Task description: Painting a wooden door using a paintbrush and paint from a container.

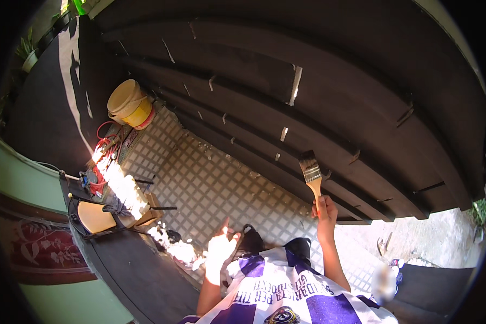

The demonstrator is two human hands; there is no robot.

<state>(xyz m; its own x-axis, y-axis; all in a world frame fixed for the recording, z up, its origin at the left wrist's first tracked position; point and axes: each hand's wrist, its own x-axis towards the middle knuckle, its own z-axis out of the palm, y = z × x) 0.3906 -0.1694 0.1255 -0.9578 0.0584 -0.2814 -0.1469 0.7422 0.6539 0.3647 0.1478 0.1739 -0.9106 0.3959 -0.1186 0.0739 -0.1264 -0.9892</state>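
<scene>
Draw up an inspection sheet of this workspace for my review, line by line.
Surface: dark ridged panel with pale patches; grid-patterned floor, with small pale debris near the panel.
Things in use: paintbrush with dark bristles; contact with the panel cannot be told.
Clutter: cream-and-yellow bucket by the panel; a tan-topped chair-like item at left; glare hides detail beside it.
Hands: right hand has its grip on the brush handle; left hand, sunlit, no tool seen in it.
Cables: a red cord or hose tangled near the bucket.
Surroundings: pale green wall; potted plant at upper left.
</scene>
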